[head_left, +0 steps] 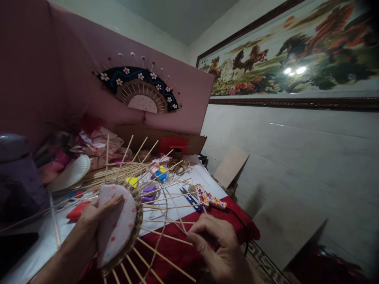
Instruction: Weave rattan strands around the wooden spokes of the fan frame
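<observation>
A half-round fan piece, covered in white cloth with small red spots, is gripped in my left hand, thumb on its front. Brown cord is woven along its curved edge, and thin wooden sticks spread out from it. To the right, my right hand pinches a thin cord between thumb and forefinger, close to the stick tips. The cord runs loosely across the sticks. Just beyond my right hand lie blue-handled snips and a flower-patterned glue gun.
Behind the fan piece are a bundle of sticks, purple clay, a coil of cord and a paper plate. A finished fan hangs on the pink board. A purple container stands left.
</observation>
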`<state>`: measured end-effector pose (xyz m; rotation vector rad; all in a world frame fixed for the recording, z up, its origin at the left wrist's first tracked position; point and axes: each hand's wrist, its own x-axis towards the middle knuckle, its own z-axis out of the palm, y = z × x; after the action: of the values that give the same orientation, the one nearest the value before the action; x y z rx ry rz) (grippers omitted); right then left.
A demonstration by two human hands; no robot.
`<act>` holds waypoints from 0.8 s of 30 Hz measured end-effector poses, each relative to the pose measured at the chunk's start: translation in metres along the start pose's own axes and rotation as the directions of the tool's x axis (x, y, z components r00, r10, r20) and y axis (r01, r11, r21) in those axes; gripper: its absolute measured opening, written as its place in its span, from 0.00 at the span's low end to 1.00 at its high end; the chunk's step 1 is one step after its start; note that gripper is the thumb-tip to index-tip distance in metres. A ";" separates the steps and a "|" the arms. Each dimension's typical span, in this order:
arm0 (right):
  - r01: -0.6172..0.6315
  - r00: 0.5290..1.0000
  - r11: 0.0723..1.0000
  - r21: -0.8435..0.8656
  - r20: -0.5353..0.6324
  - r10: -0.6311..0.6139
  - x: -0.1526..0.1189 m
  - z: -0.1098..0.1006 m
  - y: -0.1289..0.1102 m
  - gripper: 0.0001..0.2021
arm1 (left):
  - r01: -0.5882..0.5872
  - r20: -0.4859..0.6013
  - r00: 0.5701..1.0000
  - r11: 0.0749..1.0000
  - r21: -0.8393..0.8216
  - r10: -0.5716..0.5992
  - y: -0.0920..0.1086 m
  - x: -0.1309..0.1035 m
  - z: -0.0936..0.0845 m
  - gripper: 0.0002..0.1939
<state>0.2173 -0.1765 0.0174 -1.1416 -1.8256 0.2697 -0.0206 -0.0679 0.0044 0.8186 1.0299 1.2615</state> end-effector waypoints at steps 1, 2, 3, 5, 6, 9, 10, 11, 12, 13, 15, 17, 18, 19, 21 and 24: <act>0.030 1.000 0.999 -0.010 0.000 -0.030 0.000 0.003 -0.001 0.07 | -0.002 -0.008 1.000 1.000 0.010 0.002 0.000 0.000 0.000 0.16; 0.052 0.999 0.998 -0.017 -0.001 -0.052 0.000 0.006 -0.002 0.07 | -0.004 -0.019 1.000 1.000 0.015 0.004 0.000 0.000 0.000 0.17; 0.066 0.998 0.998 -0.022 -0.002 -0.066 0.000 0.009 -0.002 0.07 | -0.006 -0.028 1.000 1.000 0.015 0.007 0.000 -0.001 0.001 0.17; 0.072 0.997 0.997 -0.031 0.005 -0.072 0.001 0.014 -0.003 0.07 | -0.016 -0.036 0.999 1.000 -0.001 0.016 0.000 -0.001 0.001 0.17; 0.074 0.997 0.997 -0.034 0.009 -0.074 0.001 0.016 -0.003 0.07 | -0.018 -0.034 0.999 1.000 -0.008 0.018 0.000 -0.002 0.001 0.17; 0.094 0.995 0.995 -0.038 0.025 -0.093 0.001 0.022 -0.004 0.08 | -0.020 -0.020 1.000 1.000 -0.005 0.019 0.000 -0.002 0.002 0.16; 0.102 0.994 0.994 -0.043 0.034 -0.100 0.001 0.023 -0.004 0.08 | -0.016 -0.015 1.000 1.000 -0.004 0.016 0.000 -0.002 0.002 0.16; 0.107 0.993 0.993 -0.052 0.045 -0.105 0.000 0.024 -0.004 0.08 | -0.007 -0.011 1.000 1.000 -0.007 0.006 0.001 -0.003 0.002 0.16; 0.112 0.992 0.992 -0.065 0.059 -0.108 0.000 0.025 -0.003 0.08 | 0.005 -0.007 1.000 1.000 -0.018 -0.005 0.002 -0.004 0.002 0.16; 0.112 0.992 0.990 -0.082 0.074 -0.106 0.000 0.025 -0.003 0.08 | 0.015 -0.005 1.000 0.999 -0.031 -0.015 0.003 -0.005 0.003 0.16; 0.098 0.991 0.988 -0.123 0.098 -0.086 0.000 0.024 -0.003 0.08 | 0.032 -0.007 0.999 0.998 -0.055 -0.032 0.005 -0.007 0.004 0.17; 0.067 0.990 0.986 -0.152 0.130 -0.047 0.000 0.023 -0.002 0.08 | 0.026 -0.014 1.000 0.998 -0.058 -0.027 0.005 -0.007 0.004 0.16; 0.044 0.990 0.985 -0.164 0.142 -0.020 0.000 0.022 -0.002 0.09 | 0.019 -0.014 1.000 0.999 -0.050 -0.020 0.004 -0.007 0.003 0.16; 0.020 0.989 0.984 -0.176 0.145 0.006 0.000 0.022 -0.001 0.08 | 0.012 -0.012 1.000 0.999 -0.038 -0.012 0.002 -0.005 0.002 0.15; -0.025 0.990 0.981 -0.192 0.129 0.051 0.000 0.021 0.001 0.08 | 0.007 0.004 1.000 1.000 -0.013 -0.007 -0.001 -0.001 0.000 0.15; -0.074 0.987 0.979 -0.192 0.124 0.099 0.002 0.020 0.002 0.08 | 0.006 0.014 1.000 1.000 0.003 -0.006 -0.004 0.004 -0.004 0.15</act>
<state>0.2017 -0.1686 0.0066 -1.3640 -1.9529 0.2326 -0.0232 -0.0649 -0.0015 0.8252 1.0232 1.2481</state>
